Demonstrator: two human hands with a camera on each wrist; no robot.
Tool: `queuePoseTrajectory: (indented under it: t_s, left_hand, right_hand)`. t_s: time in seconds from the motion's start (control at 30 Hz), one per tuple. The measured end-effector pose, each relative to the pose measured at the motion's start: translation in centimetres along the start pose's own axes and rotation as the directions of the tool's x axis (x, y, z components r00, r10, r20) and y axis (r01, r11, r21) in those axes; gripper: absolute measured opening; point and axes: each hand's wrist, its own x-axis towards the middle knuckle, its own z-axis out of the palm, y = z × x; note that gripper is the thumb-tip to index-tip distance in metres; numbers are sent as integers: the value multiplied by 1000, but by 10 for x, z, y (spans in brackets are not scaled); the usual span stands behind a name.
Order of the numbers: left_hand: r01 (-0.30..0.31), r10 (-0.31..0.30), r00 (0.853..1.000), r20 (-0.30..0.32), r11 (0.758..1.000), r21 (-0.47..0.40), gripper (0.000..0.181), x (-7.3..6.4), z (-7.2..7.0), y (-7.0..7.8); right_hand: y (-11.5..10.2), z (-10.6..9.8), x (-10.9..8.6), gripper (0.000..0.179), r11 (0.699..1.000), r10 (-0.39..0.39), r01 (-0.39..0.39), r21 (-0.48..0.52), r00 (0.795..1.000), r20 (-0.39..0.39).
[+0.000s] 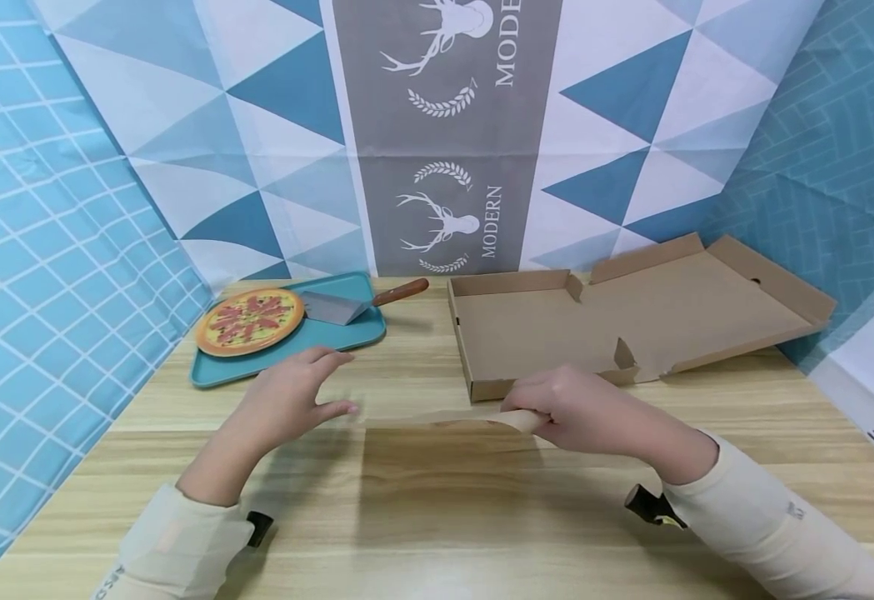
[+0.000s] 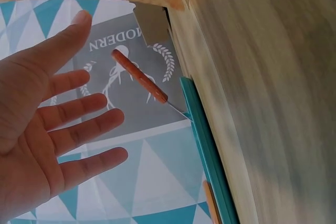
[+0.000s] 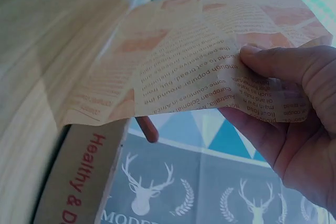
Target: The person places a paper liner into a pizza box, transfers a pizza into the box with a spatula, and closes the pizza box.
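Observation:
My right hand (image 1: 586,412) pinches one edge of a sheet of printed wrapping paper (image 3: 178,72) between thumb and fingers. In the head view the paper (image 1: 521,419) is seen nearly edge-on, held above the table. Close to its far end is my left hand (image 1: 290,398), fingers spread and relaxed, holding nothing; the left wrist view shows its palm and separated fingers (image 2: 86,135). An open cardboard pizza box (image 1: 541,329) lies behind the right hand, its lid folded out to the right.
Back left, a teal tray (image 1: 354,337) carries a pizza (image 1: 249,322) and a pizza server (image 1: 335,307) whose wooden handle juts over the tray's right edge. A patterned backdrop (image 1: 451,133) rises directly behind the wood-grain table (image 1: 317,533).

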Motion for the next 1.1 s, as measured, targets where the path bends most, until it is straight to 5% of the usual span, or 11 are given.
queuePoseTrajectory:
  t_s: [0.3, 1.1]
  left_hand:
    - [45, -45, 999, 14, 999, 9, 58, 1, -3, 4]
    - [-5, 5, 1000, 26, 1000, -9, 51, 17, 6, 3]
  right_hand:
    - [3, -13, 0, 45, 999, -4, 1, -40, 998, -67]
    - [14, -57, 15, 44, 989, 31, -47, -138, 993, -111]
